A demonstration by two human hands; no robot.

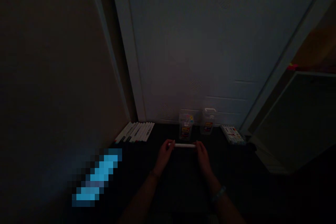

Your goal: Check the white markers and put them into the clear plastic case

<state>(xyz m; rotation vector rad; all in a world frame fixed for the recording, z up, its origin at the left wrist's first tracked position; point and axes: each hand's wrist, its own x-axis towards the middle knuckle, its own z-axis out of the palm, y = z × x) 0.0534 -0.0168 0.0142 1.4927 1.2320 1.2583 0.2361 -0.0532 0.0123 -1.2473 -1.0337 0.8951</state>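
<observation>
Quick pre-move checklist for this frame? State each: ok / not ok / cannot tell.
1. Left hand has the left end of the white marker: ok.
2. Right hand has its right end: ok.
3. Marker cap seated: cannot tell, fingers cover the ends and it's dark.
4. Left clear container and right clear container upright: ok.
5. Row of markers at left lying clear of both hands: ok.
6. Lighting good enough for fine detail: not ok, scene very dim.
</observation>
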